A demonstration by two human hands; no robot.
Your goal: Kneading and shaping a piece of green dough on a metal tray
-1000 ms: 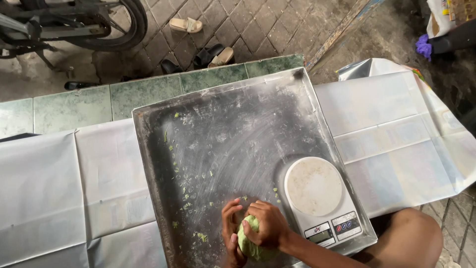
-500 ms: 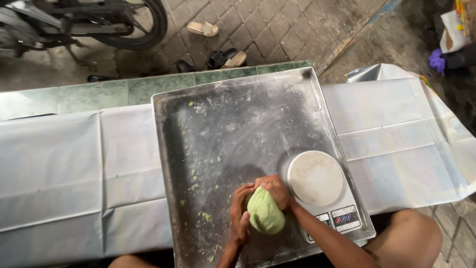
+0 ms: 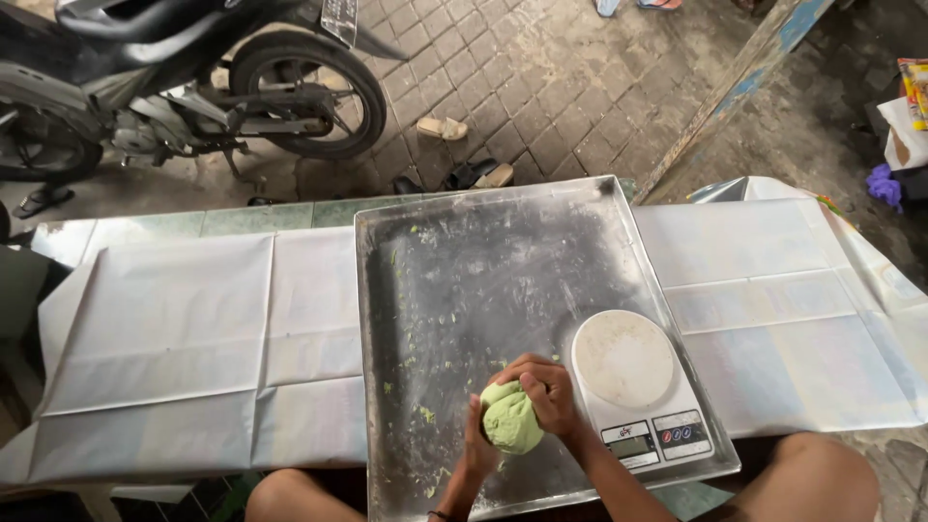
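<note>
Floured metal tray, upright green dough lump, both hands cupping

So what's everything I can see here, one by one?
dough ball: one, pale green, over the near part of the tray, between both hands
metal tray: one, grey, floured, with green crumbs, on the table's middle
kitchen scale: one, white, round platform, in the tray's near right corner
paper sheets: white, creased, covering the table on both sides of the tray
motorbike: one, dark, parked on the paving at top left
sandals: several, pale and dark, on the paving beyond the table
purple thing: one, far right, too small to tell
knees: two, bare, at the bottom edge
left hand: cupping the dough's left side
right hand: gripping the dough from above and right
</note>
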